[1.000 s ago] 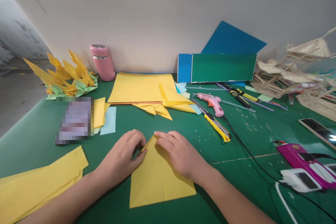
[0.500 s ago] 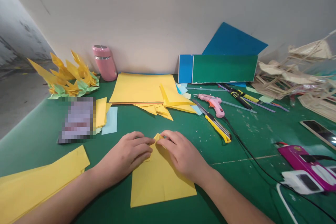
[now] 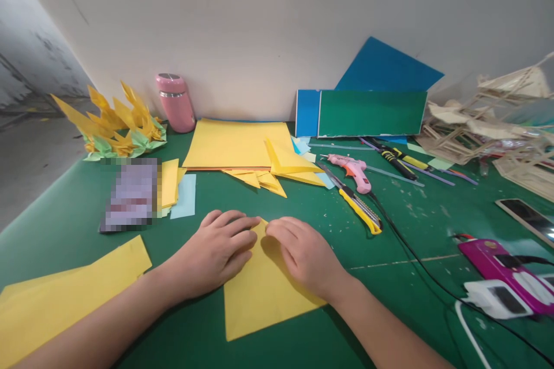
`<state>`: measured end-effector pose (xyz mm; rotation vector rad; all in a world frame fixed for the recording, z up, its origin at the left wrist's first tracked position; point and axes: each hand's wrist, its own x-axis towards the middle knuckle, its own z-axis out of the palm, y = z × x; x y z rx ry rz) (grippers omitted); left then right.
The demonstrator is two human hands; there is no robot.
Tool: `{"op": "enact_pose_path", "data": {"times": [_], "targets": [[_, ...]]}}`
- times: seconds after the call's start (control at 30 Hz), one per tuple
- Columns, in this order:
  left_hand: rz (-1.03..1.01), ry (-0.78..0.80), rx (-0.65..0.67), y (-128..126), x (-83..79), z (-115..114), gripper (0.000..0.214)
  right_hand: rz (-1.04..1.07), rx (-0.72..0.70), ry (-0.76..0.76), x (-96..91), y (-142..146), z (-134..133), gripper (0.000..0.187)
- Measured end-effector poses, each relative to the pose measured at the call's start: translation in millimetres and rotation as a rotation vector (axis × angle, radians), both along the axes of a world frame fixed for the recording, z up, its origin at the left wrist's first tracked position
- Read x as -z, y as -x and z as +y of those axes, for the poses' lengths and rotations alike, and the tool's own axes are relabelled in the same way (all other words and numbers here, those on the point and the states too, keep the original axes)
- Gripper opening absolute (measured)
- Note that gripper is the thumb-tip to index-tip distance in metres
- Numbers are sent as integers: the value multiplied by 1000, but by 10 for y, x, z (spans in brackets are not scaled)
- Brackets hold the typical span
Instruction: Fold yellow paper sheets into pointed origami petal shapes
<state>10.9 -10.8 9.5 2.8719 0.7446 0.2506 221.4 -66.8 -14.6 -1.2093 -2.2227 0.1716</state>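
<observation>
Left hand [image 3: 227, 248] palm down, right hand [image 3: 305, 253] curled, fingertips [image 3: 255, 222] nearly meeting, both forearms [image 3: 116, 320] angled inward

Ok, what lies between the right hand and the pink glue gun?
In the head view, green tabletop, then the yellow utility knife, lie between the right hand and the pink glue gun.

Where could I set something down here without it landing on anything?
Bare green tabletop shows between the black cord and the phone at right, and again between that cord and the right forearm. A shallow strip lies between the left hand and the folded yellow pieces. It's crowded along the wall, around the paper stack and pink glue gun.
</observation>
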Motion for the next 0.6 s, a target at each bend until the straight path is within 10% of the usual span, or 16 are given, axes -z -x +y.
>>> {"op": "enact_pose_path", "data": {"times": [0.3,0.6], "targets": [[-40,34,125,89,-83,40,30,-74,71,35,-87,68,-38,27],[-137,189,431,62,-157,-32,28,0,-282,302,-161,21,-26,43]]}}
